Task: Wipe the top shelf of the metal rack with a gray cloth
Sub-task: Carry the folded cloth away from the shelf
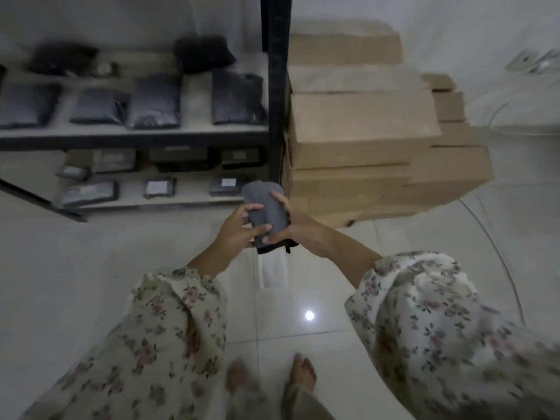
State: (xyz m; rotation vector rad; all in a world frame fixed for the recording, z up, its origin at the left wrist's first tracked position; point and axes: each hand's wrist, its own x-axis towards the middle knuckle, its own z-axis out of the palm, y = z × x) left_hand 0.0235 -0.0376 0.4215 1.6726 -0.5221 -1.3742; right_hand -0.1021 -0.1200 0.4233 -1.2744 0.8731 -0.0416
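Gray folded cloth (268,209), soft, gripped by left hand (238,227) and right hand (298,227); metal rack (276,95) at twelve o'clock.

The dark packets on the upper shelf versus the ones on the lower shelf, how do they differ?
The upper-shelf packets are bigger, plump and pillow-like; the lower-shelf packets are smaller and flatter. The lower-shelf packets carry pale labels on top; the upper-shelf packets show none that I can make out. Both sets are dark, lie flat and sit in rough rows on the metal rack. The picture is blurred, so finer detail is unclear.
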